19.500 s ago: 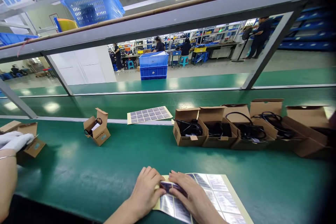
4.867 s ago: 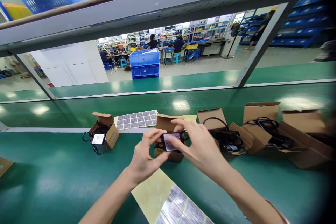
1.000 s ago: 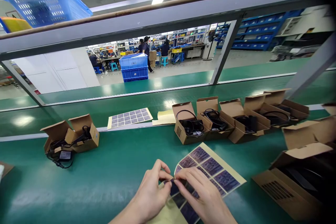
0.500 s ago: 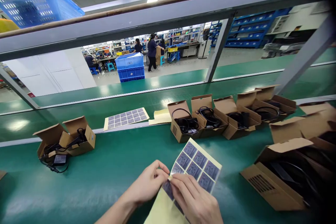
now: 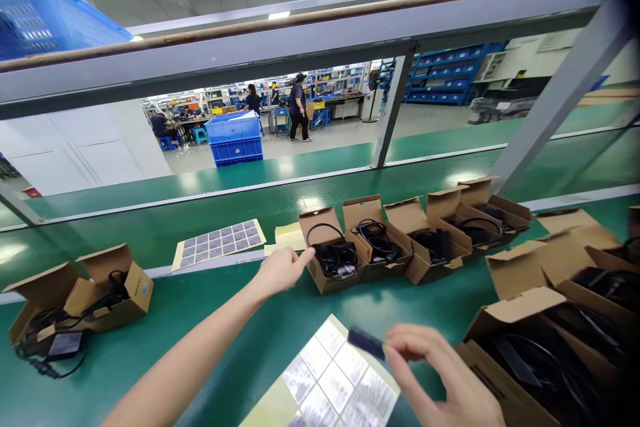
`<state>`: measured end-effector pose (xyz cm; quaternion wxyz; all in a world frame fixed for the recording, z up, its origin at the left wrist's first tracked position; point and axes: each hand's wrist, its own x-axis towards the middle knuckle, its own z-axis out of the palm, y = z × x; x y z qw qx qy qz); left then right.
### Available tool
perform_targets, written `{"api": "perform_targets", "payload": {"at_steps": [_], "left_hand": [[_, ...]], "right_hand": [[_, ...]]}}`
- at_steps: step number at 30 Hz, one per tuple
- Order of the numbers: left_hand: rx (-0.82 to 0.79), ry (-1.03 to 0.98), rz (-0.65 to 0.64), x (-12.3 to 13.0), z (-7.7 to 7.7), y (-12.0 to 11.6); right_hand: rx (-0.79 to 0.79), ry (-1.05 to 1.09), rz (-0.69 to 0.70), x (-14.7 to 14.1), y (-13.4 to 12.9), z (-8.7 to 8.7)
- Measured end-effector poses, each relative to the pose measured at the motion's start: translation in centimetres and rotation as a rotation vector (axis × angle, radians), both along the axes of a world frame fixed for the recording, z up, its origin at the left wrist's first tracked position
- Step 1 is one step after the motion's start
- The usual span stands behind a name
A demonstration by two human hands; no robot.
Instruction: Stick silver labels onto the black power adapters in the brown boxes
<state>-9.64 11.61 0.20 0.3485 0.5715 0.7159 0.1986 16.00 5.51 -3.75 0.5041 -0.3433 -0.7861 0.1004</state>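
Note:
My right hand [image 5: 440, 373] pinches a dark rectangular sticker label [image 5: 367, 343] at one end between thumb and fingertips. Under and left of it, a sheet of labels [image 5: 327, 373] lies on the green bench, its dark squares whitened by glare and part of its yellowish backing bare. My left hand [image 5: 283, 271] is stretched forward, fingers partly apart and nothing visible in them. Its fingertips are at the left edge of an open cardboard box [image 5: 325, 280] that holds a coiled black cable and a black device; whether they touch the box I cannot tell.
More open boxes [image 5: 430, 260] with black cables stand in a row to the right, and larger ones [image 5: 520, 347] at the near right. Two boxes [image 5: 117, 300] with adapters are at the left. Another label sheet [image 5: 220, 243] and yellow paper [image 5: 287, 238] lie behind. A metal frame [image 5: 393, 113] rises beyond.
Both hands have parted from the label sheet, which now rests on the bench. The left hand has moved forward to the box; the right has moved right with a single label.

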Motion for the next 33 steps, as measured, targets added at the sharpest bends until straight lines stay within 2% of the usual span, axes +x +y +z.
{"api": "perform_targets", "payload": {"at_steps": [3, 5, 7, 10, 12, 14, 17, 20, 24, 26, 29, 33], "left_hand": [[-0.075, -0.049, -0.034, 1.7, -0.1, 4.3], [-0.099, -0.052, -0.043, 1.1, -0.3, 5.2], [-0.111, -0.026, -0.046, -1.3, -0.3, 4.6], [-0.136, 0.044, -0.071, -7.1, 0.8, 1.5], [-0.142, 0.116, -0.085, -10.8, 2.0, -1.1], [-0.087, 0.213, -0.07, -13.0, 3.0, -3.8], [0.098, 0.378, -0.018, -13.1, 3.6, -7.1], [0.196, 0.475, -0.074, -11.6, 3.3, -9.4], [0.162, 0.463, -0.219, -11.5, 2.6, -11.7], [0.164, 0.431, -0.212, -11.8, 2.2, -12.3], [0.197, 0.382, -0.097, -11.6, 1.6, -12.3], [0.295, 0.217, 0.081, -11.8, 1.7, -11.8]], "right_hand": [[-0.019, 0.018, -0.115, -0.8, 4.1, 0.2], [0.011, -0.036, -0.195, -2.1, 6.8, 0.2], [0.082, -0.126, -0.215, -3.8, 9.2, 0.4], [0.166, -0.255, -0.014, -7.0, 11.1, 1.2], [0.172, -0.304, 0.152, -9.6, 11.1, 1.8], [0.17, -0.322, 0.292, -12.4, 10.3, 2.5], [0.184, -0.35, 0.545, -16.5, 8.7, 2.9], [0.205, -0.403, 0.728, -19.6, 7.4, 2.5], [0.222, -0.455, 0.797, -21.2, 6.2, 1.3], [0.268, -0.456, 0.797, -21.2, 5.9, 0.6], [0.337, -0.428, 0.786, -21.0, 6.3, -0.3], [0.341, -0.41, 0.764, -19.9, 8.7, -0.6]]}}
